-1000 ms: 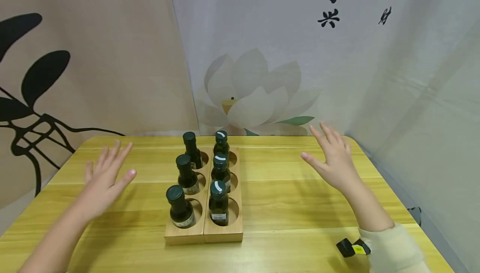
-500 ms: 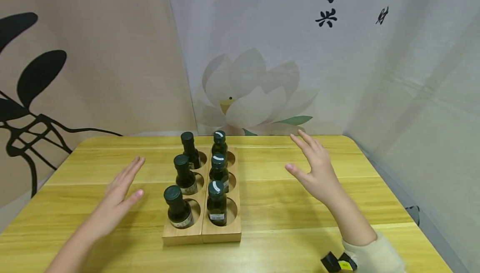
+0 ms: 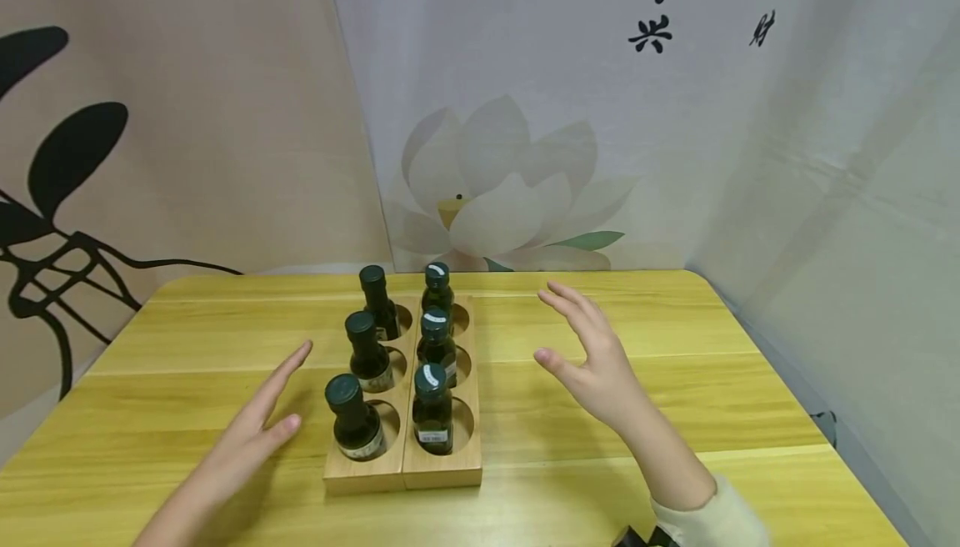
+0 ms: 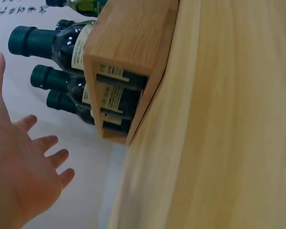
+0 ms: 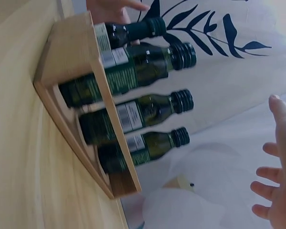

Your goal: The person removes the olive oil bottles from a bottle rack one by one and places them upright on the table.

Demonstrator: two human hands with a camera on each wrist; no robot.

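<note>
Two wooden bottle racks stand side by side on the table, the left rack [image 3: 365,484] touching the right rack [image 3: 442,478]. Three small dark bottles [image 3: 356,429] with green caps stand in the left one. In the right one are three greenish glass bottles [image 3: 432,418], also green-capped. My left hand [image 3: 251,439] hovers left of the racks, fingers straight and thumb apart, touching nothing. On the other side my right hand [image 3: 596,368] is raised, fingers spread and slightly bent, holding nothing. The right wrist view shows the open-fronted side of the right rack and its bottles [image 5: 155,109].
A wooden table [image 3: 750,388] carries the racks. Behind it hangs a pale cloth backdrop [image 3: 502,197] with a lotus print, dark leaves and characters. A black device [image 3: 637,538] is at my right wrist near the bottom edge.
Both hands have moved inward toward the racks, the left one to the right and nearer, the right one to the left. The left fingers have come closer together. Racks and bottles stay put.
</note>
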